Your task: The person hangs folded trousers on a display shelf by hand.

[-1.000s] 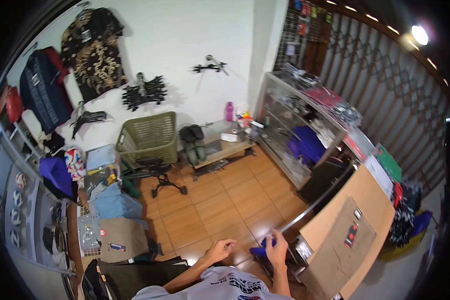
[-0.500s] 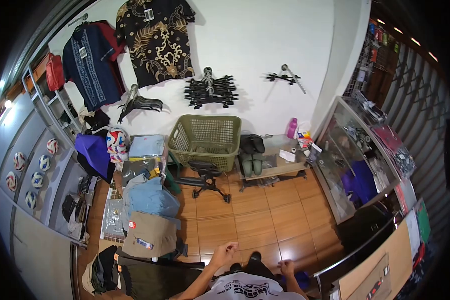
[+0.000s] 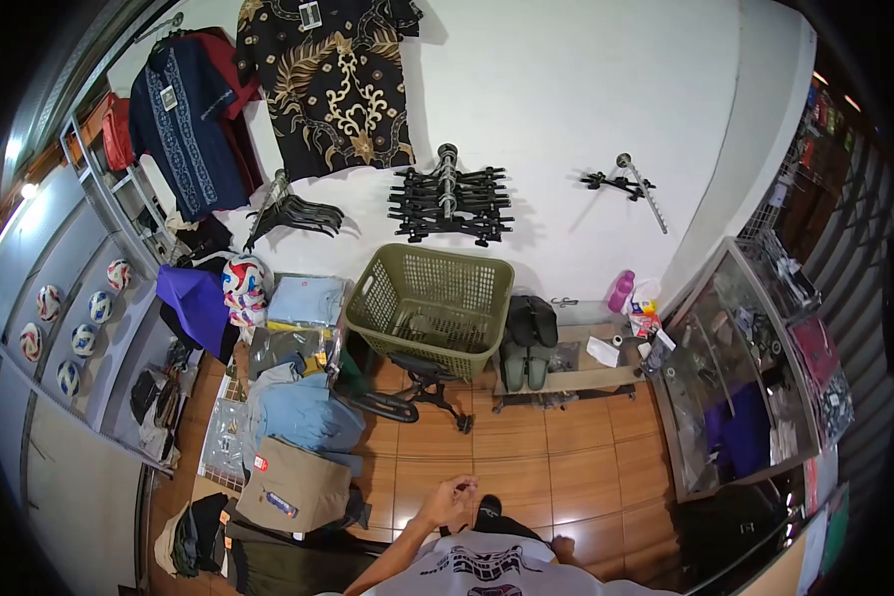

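Above the tiled floor, just in front of my shirt, is my left hand (image 3: 451, 500). Its fingers are curled, and whether anything is between them is too small to tell. My right hand (image 3: 563, 548) hangs low by my right side, partly hidden by its angle, with its fingers unclear. Left of my left hand lie folded tan trousers (image 3: 293, 487) with tags, beside dark trousers (image 3: 298, 558). Light blue clothes (image 3: 308, 412) are stacked behind them.
An olive basket (image 3: 432, 298) stands by the wall above a black wheeled base (image 3: 432, 392). Sandals (image 3: 526, 343) rest on a low table (image 3: 591, 377). A glass cabinet (image 3: 735, 368) is at the right. Hangers (image 3: 449, 199) and shirts (image 3: 343, 94) hang on the wall.
The view has shifted, bringing the basket and cabinet lower and further right. My right hand sits lower in view, and one foot has moved forward.
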